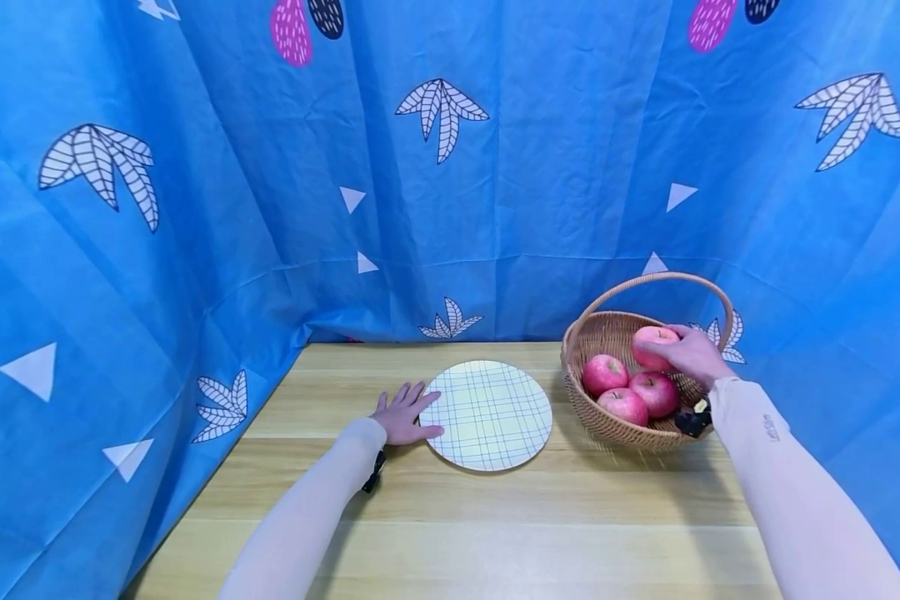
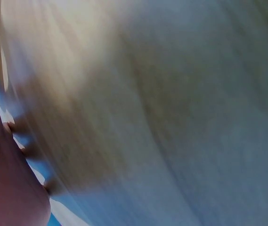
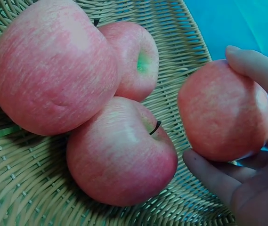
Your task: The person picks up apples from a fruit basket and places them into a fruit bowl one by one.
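Note:
On the right, my right hand (image 1: pixel 694 357) grips a red apple (image 1: pixel 652 346) between thumb and fingers, over the back of a wicker basket (image 1: pixel 607 332). Seen from the right wrist, the held apple (image 3: pixel 225 110) is apart from three others inside: a large apple (image 3: pixel 53 66), one behind it (image 3: pixel 134 61) and one with a dark stem (image 3: pixel 119 153). My left hand (image 1: pixel 403 417) lies palm down with fingers spread, its fingertips and thumb on the left rim of a round checked plate (image 1: pixel 489 417). In the left wrist view, only the edge of that hand (image 2: pixel 11 174) shows.
The basket's tall arched handle (image 1: pixel 660 276) rises above the apples, beside the right hand. A wooden table (image 1: pixel 510 533) bears plate and basket. Blue patterned curtain (image 1: pixel 540 192) hangs behind and along both sides.

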Tool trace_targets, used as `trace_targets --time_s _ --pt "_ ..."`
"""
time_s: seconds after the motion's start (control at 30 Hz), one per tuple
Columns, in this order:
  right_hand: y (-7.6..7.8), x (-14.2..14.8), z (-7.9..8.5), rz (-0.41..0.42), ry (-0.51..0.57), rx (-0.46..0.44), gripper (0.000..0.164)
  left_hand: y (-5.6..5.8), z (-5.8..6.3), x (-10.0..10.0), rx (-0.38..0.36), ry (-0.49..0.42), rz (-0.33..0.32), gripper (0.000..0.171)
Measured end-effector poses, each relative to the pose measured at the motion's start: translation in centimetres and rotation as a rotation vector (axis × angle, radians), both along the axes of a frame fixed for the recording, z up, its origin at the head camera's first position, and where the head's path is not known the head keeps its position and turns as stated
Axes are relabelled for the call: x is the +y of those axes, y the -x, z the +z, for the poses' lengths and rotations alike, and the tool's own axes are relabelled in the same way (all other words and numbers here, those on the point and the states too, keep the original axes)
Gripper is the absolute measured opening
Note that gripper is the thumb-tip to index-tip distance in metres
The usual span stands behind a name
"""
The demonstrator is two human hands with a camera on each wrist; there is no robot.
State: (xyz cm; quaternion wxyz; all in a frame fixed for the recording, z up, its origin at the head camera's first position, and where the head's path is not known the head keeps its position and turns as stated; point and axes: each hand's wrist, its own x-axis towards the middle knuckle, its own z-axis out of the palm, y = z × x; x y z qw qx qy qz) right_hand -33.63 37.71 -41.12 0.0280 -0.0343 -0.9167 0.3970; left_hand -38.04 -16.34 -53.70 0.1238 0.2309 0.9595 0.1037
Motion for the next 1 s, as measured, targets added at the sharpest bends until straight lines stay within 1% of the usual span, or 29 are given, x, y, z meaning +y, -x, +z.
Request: trace_targets --time_s 0.07,0.1,0.23,0.37,0.47,0.57,0.67,0.73,1.0 --pt "-0.1 -0.1 0.1 0.009 0.001 0.003 0.085 -0.3 0.4 0.1 -0.007 0.014 0.003 0.097" --pt "-0.2 -0.1 0.2 0.013 -0.002 0.006 0.084 -0.2 0.4 0.2 -0.007 0.022 0.004 0.097" --pt "-0.7 -0.2 0.6 0.022 -0.002 0.009 0.084 0.2 -0.2 0.1 -0.005 0.027 0.007 0.097" --pt "-1.2 0.1 0.9 0.03 0.004 -0.015 0.092 0.8 -1.0 0.0 -0.006 0.03 0.011 0.098" --pt "-1.6 0.3 1.1 0.04 0.006 -0.026 0.096 1.1 -1.2 0.0 -0.01 0.028 0.015 0.099" --pt "-2.0 0.3 1.3 0.054 -0.02 -0.013 0.097 1.2 -1.3 0.0 -0.017 0.024 0.018 0.099" --pt "-2.3 0.3 1.5 0.064 -0.069 0.008 0.096 1.1 -1.2 0.0 -0.016 0.02 0.02 0.099" --pt "-2.6 0.3 1.7 0.069 -0.083 0.009 0.095 1.0 -1.2 -0.1 -0.013 0.016 0.023 0.099" --pt "-3.5 0.0 2.5 0.103 -0.073 0.038 0.085 0.8 -1.0 -0.2 -0.023 0.015 0.019 0.099"
